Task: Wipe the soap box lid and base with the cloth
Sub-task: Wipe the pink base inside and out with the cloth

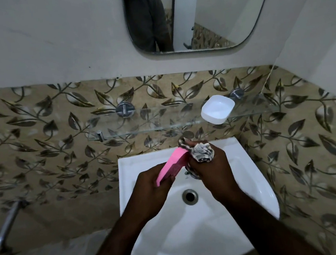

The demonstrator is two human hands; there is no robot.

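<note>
My left hand (151, 181) holds a pink soap box part (172, 163) tilted over the white sink (254, 176); whether it is the lid or the base I cannot tell. My right hand (211, 168) grips a bunched grey checked cloth (200, 152) and presses it against the pink part's upper end. A white soap box part (217, 109) lies open side up on the glass shelf (142, 119) above the sink, apart from both hands.
The sink drain (190, 196) lies below my hands. A mirror (194, 17) hangs on the wall above the shelf. A metal handle (7, 224) sticks out at the lower left. Leaf-patterned tiles cover the wall behind.
</note>
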